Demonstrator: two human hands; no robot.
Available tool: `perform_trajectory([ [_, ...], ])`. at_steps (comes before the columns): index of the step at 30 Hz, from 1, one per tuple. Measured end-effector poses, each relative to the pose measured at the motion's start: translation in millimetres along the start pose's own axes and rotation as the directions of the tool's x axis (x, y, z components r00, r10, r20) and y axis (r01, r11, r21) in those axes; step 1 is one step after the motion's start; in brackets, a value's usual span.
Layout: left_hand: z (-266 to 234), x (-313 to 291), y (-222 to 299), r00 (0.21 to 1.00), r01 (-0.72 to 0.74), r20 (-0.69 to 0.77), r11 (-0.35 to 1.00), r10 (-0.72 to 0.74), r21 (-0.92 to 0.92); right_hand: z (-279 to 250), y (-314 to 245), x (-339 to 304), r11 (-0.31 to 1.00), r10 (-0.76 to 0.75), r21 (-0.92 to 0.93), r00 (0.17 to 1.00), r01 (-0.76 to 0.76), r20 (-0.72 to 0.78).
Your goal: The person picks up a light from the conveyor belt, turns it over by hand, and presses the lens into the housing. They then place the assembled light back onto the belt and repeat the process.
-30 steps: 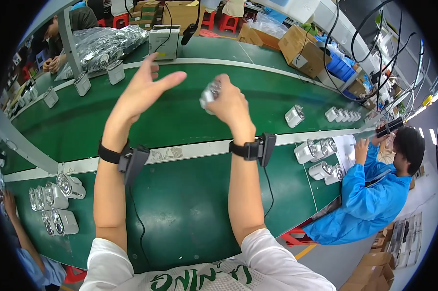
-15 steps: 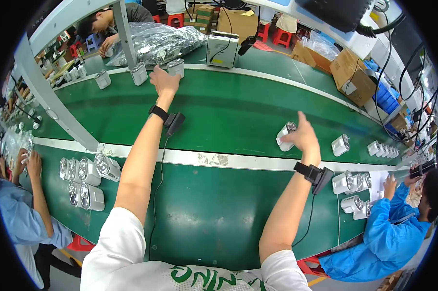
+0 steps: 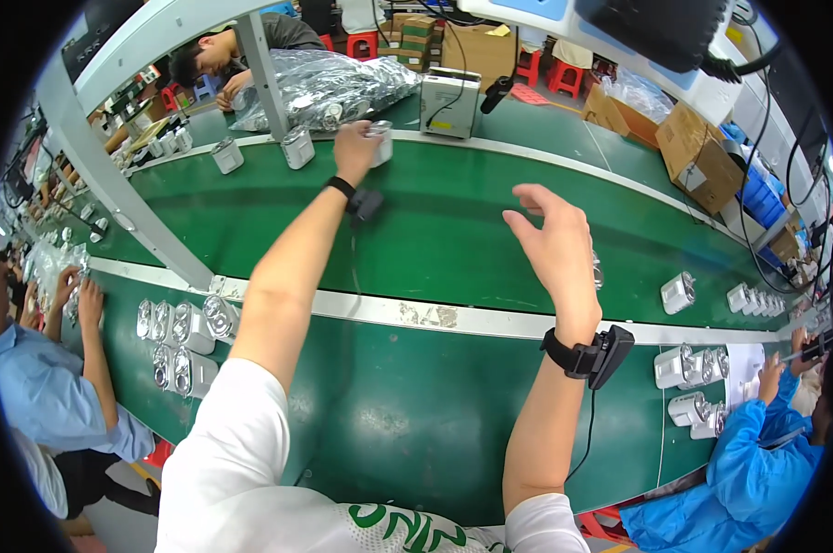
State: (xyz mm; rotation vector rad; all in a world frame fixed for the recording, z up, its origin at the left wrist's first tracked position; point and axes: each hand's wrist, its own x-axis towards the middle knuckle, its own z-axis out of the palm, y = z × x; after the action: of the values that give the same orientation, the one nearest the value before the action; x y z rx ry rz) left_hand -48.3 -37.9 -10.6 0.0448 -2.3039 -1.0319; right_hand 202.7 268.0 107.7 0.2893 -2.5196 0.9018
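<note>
At the far edge of the green belt, my left hand (image 3: 354, 152) is closed on a white boxy housing (image 3: 381, 147), slightly blurred. Two similar housings (image 3: 297, 147) stand to its left along that edge. My right hand (image 3: 556, 241) hovers over the belt further right, thumb and fingers apart, holding nothing. Mostly hidden behind it is another housing (image 3: 598, 271), of which only the right side shows. Each wrist wears a black strap with a small black module and a cable.
White housings with shiny round ends (image 3: 193, 327) stand grouped at left, others (image 3: 674, 367) at right. A pale rail (image 3: 490, 320) divides belt from near bench. A grey post (image 3: 149, 217) rises at left, a metal box (image 3: 450, 103) beyond the belt. Co-workers sit on both sides and opposite.
My left hand has shifted a little right and nearer, with the housing in it. My right hand has moved left, away from the housing beside it. The view has shifted slightly.
</note>
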Motion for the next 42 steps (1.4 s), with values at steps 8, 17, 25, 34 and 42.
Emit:
perform_trajectory([
  [8,-45.4,-102.2,142.8,0.829,-0.524,-0.377,0.809,0.414,-0.265,13.7,-10.8,7.9,0.931,0.005,0.363,0.997,0.024,-0.078],
  [17,-85.2,-153.8,209.2,0.551,-0.796,-0.536,0.595,0.64,-0.108,20.2,-43.3,8.1,0.581,-0.032,0.802,0.989,0.138,-0.147],
  [25,-105.6,-169.4,216.9,0.804,-0.594,-0.239,0.734,0.544,-0.328,21.7,-41.2,4.9,0.735,-0.058,0.654,0.978,0.177,-0.199],
  [34,-145.8,-153.6,227.2,0.819,0.405,0.474,0.258,0.325,-0.877,2.2,-58.0,-1.8,0.742,-0.186,0.63,0.973,0.23,-0.136],
  [42,-147.2,-155.2,232.8,0.909,0.324,0.359,0.18,0.214,-0.929,9.1,-72.8,-5.5,0.784,-0.369,0.396,0.872,0.478,-0.322],
])
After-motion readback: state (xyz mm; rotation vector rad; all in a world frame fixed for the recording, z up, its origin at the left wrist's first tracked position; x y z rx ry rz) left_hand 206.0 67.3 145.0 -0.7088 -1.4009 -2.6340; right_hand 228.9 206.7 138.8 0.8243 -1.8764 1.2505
